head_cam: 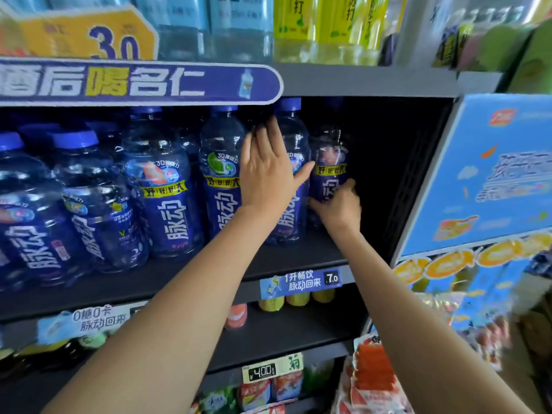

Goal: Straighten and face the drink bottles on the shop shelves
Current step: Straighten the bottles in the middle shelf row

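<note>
Several large blue drink bottles with dark blue labels stand in a row on the middle shelf [298, 258]. My left hand [267, 171] lies flat with straight fingers against the front of one bottle [294, 135], its thumb reaching toward the neighbour. My right hand [339, 204] grips the lower body of the rightmost bottle [328, 150], which stands farther back. A green-labelled bottle [221, 171] and an orange-labelled one [162, 186] stand upright to the left. Bottles at the far left [95, 204] appear to lean.
To the right of the last bottle the shelf is dark and bare up to the side wall [418, 174]. A blue cardboard display [493, 174] juts out on the right. Yellow bottles [313, 22] stand above; smaller drinks [268, 303] sit below, behind price tags [301, 282].
</note>
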{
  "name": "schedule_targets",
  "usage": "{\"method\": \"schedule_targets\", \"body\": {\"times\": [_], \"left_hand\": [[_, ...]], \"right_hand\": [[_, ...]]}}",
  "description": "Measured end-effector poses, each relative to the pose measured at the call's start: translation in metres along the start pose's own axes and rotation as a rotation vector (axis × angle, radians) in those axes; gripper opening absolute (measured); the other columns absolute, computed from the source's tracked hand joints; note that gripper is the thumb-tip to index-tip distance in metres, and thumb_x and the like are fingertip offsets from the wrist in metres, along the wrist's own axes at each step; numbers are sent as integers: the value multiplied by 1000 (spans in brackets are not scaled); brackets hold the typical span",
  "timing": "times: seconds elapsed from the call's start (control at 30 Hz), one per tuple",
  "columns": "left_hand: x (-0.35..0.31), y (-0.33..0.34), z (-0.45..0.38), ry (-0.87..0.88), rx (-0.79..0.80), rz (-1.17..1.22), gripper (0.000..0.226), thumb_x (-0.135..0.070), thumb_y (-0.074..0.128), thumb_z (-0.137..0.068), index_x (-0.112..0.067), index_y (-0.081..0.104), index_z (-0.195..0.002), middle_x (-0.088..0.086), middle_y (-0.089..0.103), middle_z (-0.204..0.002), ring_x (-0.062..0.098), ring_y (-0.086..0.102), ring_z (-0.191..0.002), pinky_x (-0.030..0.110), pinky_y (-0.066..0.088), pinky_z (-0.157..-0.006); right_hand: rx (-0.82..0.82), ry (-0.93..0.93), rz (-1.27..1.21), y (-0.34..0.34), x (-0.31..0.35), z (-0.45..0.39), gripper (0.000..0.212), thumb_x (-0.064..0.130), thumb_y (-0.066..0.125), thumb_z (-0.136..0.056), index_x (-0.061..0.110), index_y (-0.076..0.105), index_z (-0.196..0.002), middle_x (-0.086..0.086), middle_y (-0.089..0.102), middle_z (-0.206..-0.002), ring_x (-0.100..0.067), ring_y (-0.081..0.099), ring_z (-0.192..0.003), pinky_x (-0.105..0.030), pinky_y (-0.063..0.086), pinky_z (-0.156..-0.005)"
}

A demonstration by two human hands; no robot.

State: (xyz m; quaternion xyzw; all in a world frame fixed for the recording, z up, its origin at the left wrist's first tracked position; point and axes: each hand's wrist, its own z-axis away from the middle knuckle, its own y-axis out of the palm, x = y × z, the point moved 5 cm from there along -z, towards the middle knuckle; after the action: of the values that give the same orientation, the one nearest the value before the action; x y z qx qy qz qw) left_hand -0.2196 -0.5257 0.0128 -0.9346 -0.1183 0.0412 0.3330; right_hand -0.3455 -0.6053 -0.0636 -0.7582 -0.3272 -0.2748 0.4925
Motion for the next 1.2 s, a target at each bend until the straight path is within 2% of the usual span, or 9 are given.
{"method": "schedule_targets", "body": {"times": [0.27, 0.37, 0.43, 0.53, 0.7, 0.8, 0.97, 1.1, 1.2], "left_hand": [[-2, -11, 13, -22, 94, 92, 91, -55, 43, -91, 6, 3, -146, 21, 17, -153, 28, 20, -142, 33, 1, -116], [-1, -13, 60, -30, 86, 212, 81, -36, 57, -88, 3, 15, -146, 18, 21, -152, 31, 24, -139, 37, 15, -116], [2, -7, 89, -203, 137, 398, 72, -28, 60, -88, 2, 24, -143, 18, 31, -147, 31, 32, -134, 35, 25, -111], [-3, 12, 99, -534, 282, 635, 75, -31, 60, -89, 1, 20, -143, 17, 34, -142, 29, 35, -131, 32, 32, -103], [-19, 23, 87, -735, 272, 607, 75, -38, 67, -83, 1, 31, -136, 17, 34, -135, 31, 37, -123, 35, 36, -96], [-16, 27, 86, -771, 226, 531, 70, -36, 69, -81, 0, 36, -130, 16, 37, -131, 32, 39, -121, 37, 36, -95], [-15, 28, 89, -781, 153, 543, 63, -33, 73, -78, 0, 41, -121, 16, 42, -124, 31, 42, -115, 35, 34, -92], [-16, 26, 94, -778, 124, 559, 63, -34, 75, -76, -1, 42, -117, 14, 43, -120, 30, 43, -112, 34, 35, -90], [-7, 16, 98, -682, 92, 605, 56, -33, 74, -77, -3, 44, -114, 12, 45, -116, 28, 45, -110, 33, 35, -89]], "right_hand": [[-26, 42, 12, -23, 1, 40, 81, 34, 79, -71, -3, 32, -127, -22, 44, -129, -38, 47, -119, -42, 40, -95], [24, 39, -70, -19, -5, 45, 94, 27, 80, -71, -1, 22, -140, -21, 37, -138, -35, 38, -127, -41, 34, -103], [53, 50, -92, -17, -9, 47, 94, 24, 80, -72, -1, 21, -142, -20, 38, -138, -34, 39, -128, -40, 34, -103], [49, 89, -67, -19, -12, 45, 89, 22, 81, -70, -2, 28, -137, -21, 42, -135, -35, 42, -125, -40, 35, -101], [12, 67, -40, -21, -14, 52, 87, 29, 82, -68, -2, 33, -133, -19, 41, -133, -34, 39, -125, -37, 34, -99], [43, 39, -62, -21, -16, 50, 84, 27, 80, -71, -1, 32, -135, -17, 42, -132, -33, 43, -123, -36, 37, -96], [103, 28, -28, -21, -15, 42, 84, 26, 78, -75, 0, 30, -138, -18, 41, -134, -33, 44, -123, -35, 38, -92], [103, 54, -37, -21, -13, 45, 84, 22, 76, -77, -1, 25, -140, -19, 37, -139, -34, 40, -126, -37, 36, -98], [-45, -26, -47, -25, 2, 58, 79, 17, 71, -80, -2, 23, -140, -21, 30, -141, -37, 35, -126, -38, 31, -104]]}}
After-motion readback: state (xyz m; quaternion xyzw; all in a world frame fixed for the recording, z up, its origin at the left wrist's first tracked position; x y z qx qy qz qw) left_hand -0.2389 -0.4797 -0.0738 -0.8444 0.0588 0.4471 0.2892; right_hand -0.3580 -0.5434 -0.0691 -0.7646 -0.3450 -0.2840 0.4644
